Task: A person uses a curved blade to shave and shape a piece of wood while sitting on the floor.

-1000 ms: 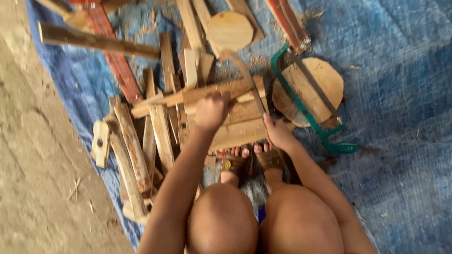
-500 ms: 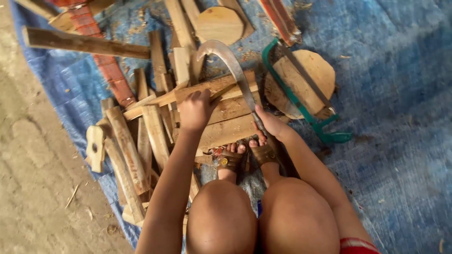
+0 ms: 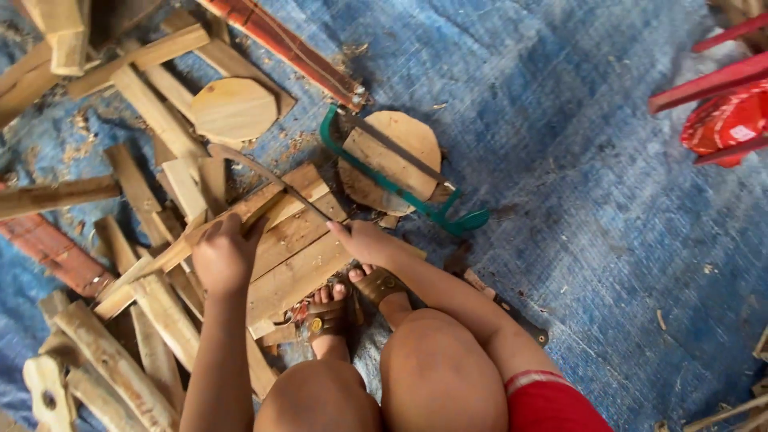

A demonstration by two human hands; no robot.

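A blue tarp (image 3: 576, 160) filled the frame, with rough wood offcuts heaped at left and two round discs (image 3: 234, 108) and a green-framed saw (image 3: 396, 180) already lying at upper centre. At centre the left hand (image 3: 224, 258) was clamped on a long stick (image 3: 216, 232) over a plank (image 3: 296, 256). The right hand (image 3: 364, 240) gripped a curved blade (image 3: 268, 178) against it; the stick seemed uncut, most offcuts unworked.
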